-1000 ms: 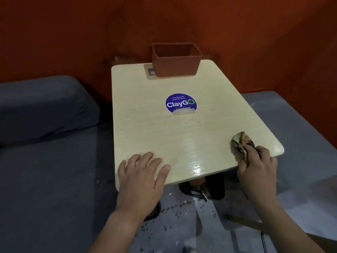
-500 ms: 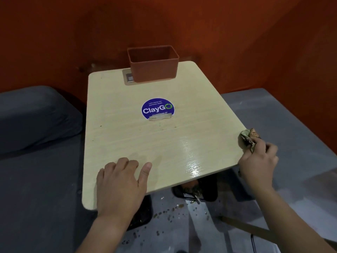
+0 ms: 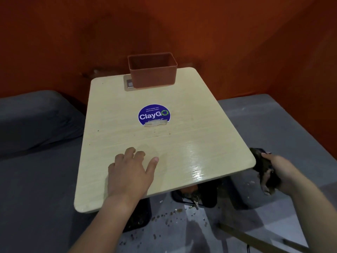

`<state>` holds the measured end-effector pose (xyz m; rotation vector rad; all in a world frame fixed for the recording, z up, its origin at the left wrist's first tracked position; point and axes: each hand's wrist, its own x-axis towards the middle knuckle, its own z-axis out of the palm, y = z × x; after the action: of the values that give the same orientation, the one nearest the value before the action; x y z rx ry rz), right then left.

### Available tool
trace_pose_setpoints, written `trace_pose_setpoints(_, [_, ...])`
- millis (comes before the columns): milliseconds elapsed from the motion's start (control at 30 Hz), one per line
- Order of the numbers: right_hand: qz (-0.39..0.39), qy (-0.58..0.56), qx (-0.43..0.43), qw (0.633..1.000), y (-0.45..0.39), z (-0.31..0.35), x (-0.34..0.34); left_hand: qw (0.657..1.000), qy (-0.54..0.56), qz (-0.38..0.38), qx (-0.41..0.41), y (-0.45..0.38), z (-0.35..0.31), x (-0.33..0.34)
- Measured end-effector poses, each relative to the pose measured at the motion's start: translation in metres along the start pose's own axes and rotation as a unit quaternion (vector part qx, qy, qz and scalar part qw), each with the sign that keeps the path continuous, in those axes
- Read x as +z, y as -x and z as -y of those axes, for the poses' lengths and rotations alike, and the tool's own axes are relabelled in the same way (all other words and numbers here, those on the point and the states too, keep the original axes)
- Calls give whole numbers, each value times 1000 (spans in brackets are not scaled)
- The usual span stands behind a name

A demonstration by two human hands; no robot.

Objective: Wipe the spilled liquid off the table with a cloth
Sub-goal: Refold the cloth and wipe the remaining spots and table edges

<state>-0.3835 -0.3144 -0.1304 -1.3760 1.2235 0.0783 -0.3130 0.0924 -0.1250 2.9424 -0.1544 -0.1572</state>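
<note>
A small pale wooden table (image 3: 116, 110) stands before me, with a round blue "ClayGO" sticker (image 3: 154, 115) near its middle. A shiny wet sheen (image 3: 197, 161) covers the near right part of the top. My left hand (image 3: 130, 173) lies flat on the near edge, fingers spread, holding nothing. My right hand (image 3: 284, 172) is off the table, just past the near right corner and below the top's level, closed around a dark crumpled cloth (image 3: 263, 172).
A brown rectangular bin (image 3: 152, 70) sits at the table's far edge against the orange wall. Grey cushioned seats (image 3: 36, 114) flank the table on both sides. Dark droplets and crumbs (image 3: 171, 214) dot the floor beneath the near edge, by the table's base.
My right hand carried the cloth off the table's near right corner and lowered it beside the edge. The left hand stayed flat on the table; the view shifted.
</note>
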Motion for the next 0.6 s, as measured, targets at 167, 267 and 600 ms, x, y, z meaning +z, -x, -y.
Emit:
trace_pose_setpoints(167, [-28, 44, -152, 987, 7, -6, 20, 999, -28, 32, 29, -10, -16, 20])
trace_pose_setpoints(267, [-39, 62, -164, 984, 14, -21, 31, 999, -20, 25, 21, -8, -16, 24])
trace_pose_setpoints(600, [-14, -39, -40, 998, 61, -71, 84, 998, -7, 51, 23, -14, -17, 14])
